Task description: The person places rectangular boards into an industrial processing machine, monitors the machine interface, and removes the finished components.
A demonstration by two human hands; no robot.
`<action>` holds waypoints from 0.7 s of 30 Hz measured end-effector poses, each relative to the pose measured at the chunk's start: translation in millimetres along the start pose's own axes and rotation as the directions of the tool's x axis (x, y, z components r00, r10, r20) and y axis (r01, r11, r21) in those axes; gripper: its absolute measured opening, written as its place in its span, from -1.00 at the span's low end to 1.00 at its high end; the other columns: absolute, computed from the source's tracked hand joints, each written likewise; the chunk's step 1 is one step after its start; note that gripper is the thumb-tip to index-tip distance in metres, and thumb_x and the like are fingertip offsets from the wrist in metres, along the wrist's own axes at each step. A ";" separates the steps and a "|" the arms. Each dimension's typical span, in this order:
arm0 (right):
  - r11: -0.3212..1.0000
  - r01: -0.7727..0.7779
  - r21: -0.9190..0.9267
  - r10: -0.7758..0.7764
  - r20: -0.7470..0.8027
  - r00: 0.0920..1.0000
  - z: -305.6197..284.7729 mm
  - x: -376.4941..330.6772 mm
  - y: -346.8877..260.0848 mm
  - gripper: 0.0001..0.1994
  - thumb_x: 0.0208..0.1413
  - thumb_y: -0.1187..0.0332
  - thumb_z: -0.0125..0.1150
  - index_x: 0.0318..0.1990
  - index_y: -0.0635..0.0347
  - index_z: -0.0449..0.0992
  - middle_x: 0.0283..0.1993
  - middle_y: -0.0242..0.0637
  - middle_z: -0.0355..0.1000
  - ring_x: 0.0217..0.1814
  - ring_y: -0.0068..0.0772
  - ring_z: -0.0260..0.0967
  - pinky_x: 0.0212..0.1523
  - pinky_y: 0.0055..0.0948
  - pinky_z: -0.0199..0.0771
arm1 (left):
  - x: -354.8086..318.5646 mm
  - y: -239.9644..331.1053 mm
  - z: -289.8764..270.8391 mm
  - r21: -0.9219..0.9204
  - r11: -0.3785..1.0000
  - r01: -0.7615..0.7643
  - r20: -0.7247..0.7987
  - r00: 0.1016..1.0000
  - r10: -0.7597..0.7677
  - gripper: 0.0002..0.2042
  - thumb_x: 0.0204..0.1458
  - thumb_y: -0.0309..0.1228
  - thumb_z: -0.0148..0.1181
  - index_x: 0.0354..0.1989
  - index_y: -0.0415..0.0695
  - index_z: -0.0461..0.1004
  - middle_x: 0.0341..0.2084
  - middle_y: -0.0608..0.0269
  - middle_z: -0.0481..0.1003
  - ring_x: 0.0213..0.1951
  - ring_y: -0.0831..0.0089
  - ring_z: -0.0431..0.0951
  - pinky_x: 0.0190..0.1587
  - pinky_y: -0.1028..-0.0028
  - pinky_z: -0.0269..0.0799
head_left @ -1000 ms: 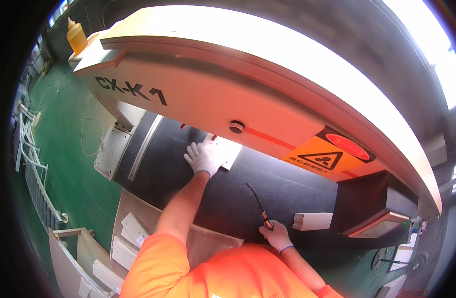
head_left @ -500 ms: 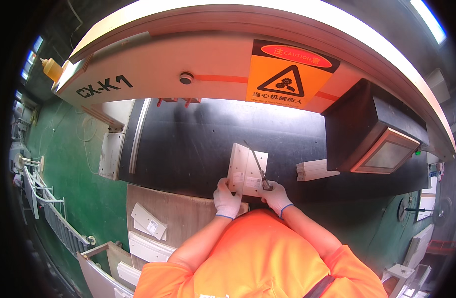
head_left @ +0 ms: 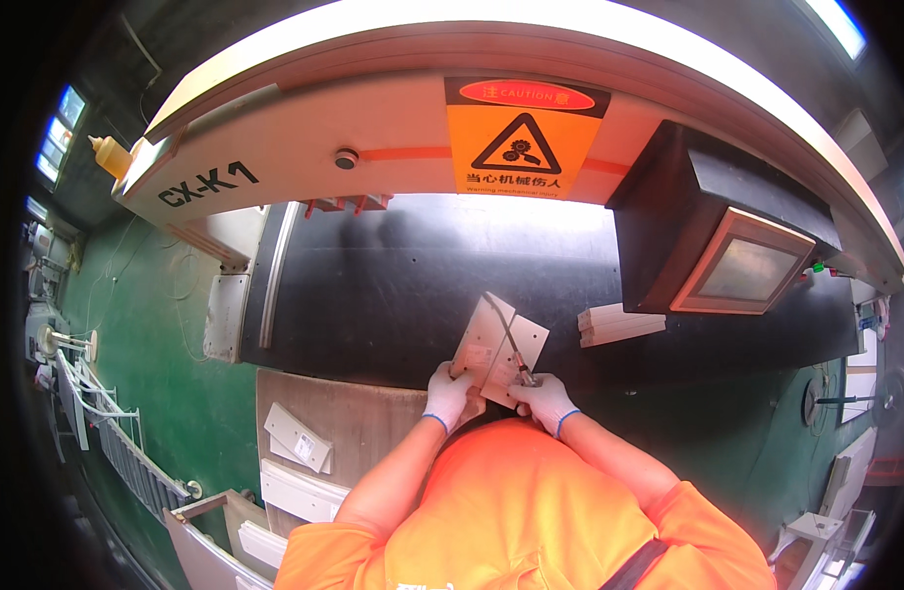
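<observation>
My left hand point(head_left: 449, 395), in a white glove, grips the lower edge of a small white flat panel point(head_left: 482, 339) and holds it over the near edge of the black conveyor belt point(head_left: 393, 285). A second white panel point(head_left: 524, 346) lies against the first one. My right hand point(head_left: 542, 401), also gloved, holds a thin dark tool point(head_left: 507, 336) whose tip rests across the panels. Both forearms wear orange sleeves.
A large white machine hood point(head_left: 393, 157) with an orange warning sign point(head_left: 528, 138) arches over the belt. A black control box with a screen point(head_left: 745, 265) is at right. White strips point(head_left: 619, 324) lie on the belt. More white parts point(head_left: 300, 438) sit on a brown bench at lower left. Green floor lies left.
My left hand came back from reaching far onto the belt, bringing the white panels to the near edge. My right hand with the tool joined it, and the view shifted to centre on the machine.
</observation>
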State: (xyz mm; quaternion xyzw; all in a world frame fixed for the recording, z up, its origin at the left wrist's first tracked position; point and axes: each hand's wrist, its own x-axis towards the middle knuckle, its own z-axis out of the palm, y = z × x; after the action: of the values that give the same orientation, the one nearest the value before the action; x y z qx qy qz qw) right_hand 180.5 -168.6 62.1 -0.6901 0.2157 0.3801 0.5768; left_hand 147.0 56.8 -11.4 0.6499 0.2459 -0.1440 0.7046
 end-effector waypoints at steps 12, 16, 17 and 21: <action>0.993 0.120 -0.013 -0.117 0.131 0.984 -30.1 -15.8 -10.2 -0.73 0.16 0.15 0.44 -0.28 0.16 0.58 -0.46 -0.40 0.46 -0.49 -0.58 0.31 -0.50 -0.50 0.23 | -33.6 -37.3 18.2 -0.599 0.651 0.465 0.452 0.868 -0.205 -0.55 0.36 -0.26 0.08 0.31 -0.28 0.42 0.14 -0.26 0.57 0.07 -0.05 0.65 0.14 0.04 0.60; 0.991 0.097 -0.089 -0.079 0.186 0.979 -37.6 -16.0 -23.2 -0.69 0.13 0.12 0.45 -0.29 0.18 0.56 -0.44 -0.37 0.48 -0.46 -0.55 0.33 -0.45 -0.47 0.32 | -41.5 -44.9 38.5 -0.499 0.524 0.690 0.653 0.697 -0.296 -0.44 0.31 -0.26 0.02 0.40 -0.37 0.38 0.25 -0.28 0.51 0.15 -0.08 0.61 0.31 0.01 0.50; 0.990 0.095 -0.105 -0.072 0.207 0.976 -43.9 -10.1 -17.4 -0.69 0.12 0.12 0.45 -0.27 0.19 0.57 -0.43 -0.35 0.49 -0.44 -0.52 0.37 -0.41 -0.44 0.37 | -41.6 -38.7 43.9 -0.456 0.552 0.698 0.656 0.683 -0.322 -0.45 0.29 -0.29 0.02 0.39 -0.37 0.39 0.23 -0.24 0.52 0.14 -0.04 0.62 0.31 0.02 0.51; 0.719 0.456 -0.525 -0.440 0.165 0.883 -77.8 -8.9 6.2 -0.71 0.10 0.18 0.44 -0.17 0.19 0.61 -0.32 -0.21 0.59 -0.31 -0.28 0.54 -0.22 -0.26 0.54 | -34.6 -24.9 58.3 -0.024 0.883 0.468 0.599 0.714 -0.362 -0.47 0.29 -0.35 0.14 0.39 -0.36 0.41 0.12 -0.06 0.63 0.03 0.18 0.70 0.15 0.24 0.63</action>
State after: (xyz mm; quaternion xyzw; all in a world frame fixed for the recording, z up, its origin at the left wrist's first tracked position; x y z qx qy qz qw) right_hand 191.9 -246.0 68.7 -0.8517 -0.0842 0.2848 0.4318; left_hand 114.3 -7.6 -12.0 0.4383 0.1716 -0.4674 0.7483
